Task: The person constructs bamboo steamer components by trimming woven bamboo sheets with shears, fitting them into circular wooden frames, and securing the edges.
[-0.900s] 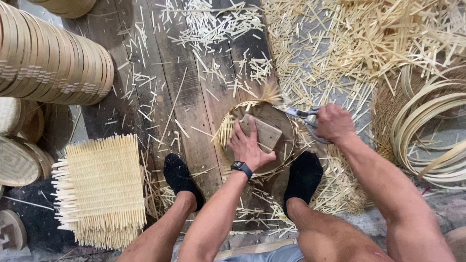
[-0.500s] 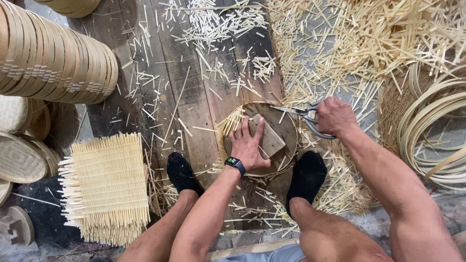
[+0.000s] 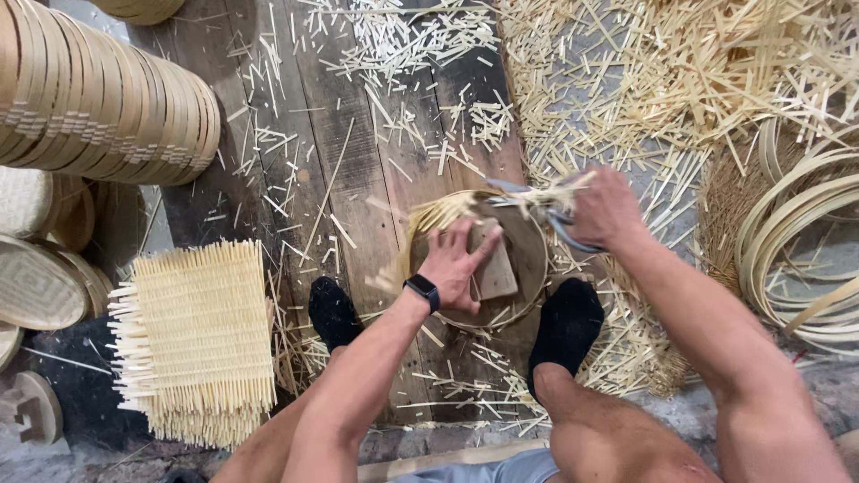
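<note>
Scissors [image 3: 537,204] in the right hand [image 3: 604,210] are biting at the bamboo strips that stick out past the far rim of a round woven disc [image 3: 528,259] lying on the dark floorboards [image 3: 358,179]. From where I stand, the trimming looks partly done: the near and right rim show a clean curve, while a fringe of untrimmed strip ends [image 3: 438,215] fans out on the far left edge, just beyond the left fingertips, and a few more ends bunch at the blades. The right fingers are curled shut round the scissor handles; I cannot tell how wide the blades stand, since the strips and some blur hide them. The left hand [image 3: 455,264] lies flat with fingers spread, pressing a small wooden block [image 3: 492,264] down onto the middle of the disc; the block sits under and just right of those fingers, and the disc reaches out on all sides of them. Two feet in black socks [image 3: 564,326] rest at the near edge of the disc, one on each side. Offcuts [image 3: 626,72] litter the boards beyond both hands. Well to the left of the left hand lies a stack of square woven mats [image 3: 201,340], with finished round hoops [image 3: 107,107] stacked beyond it, and loose bamboo rings [image 3: 796,233] lie off to the right of the right hand.
</note>
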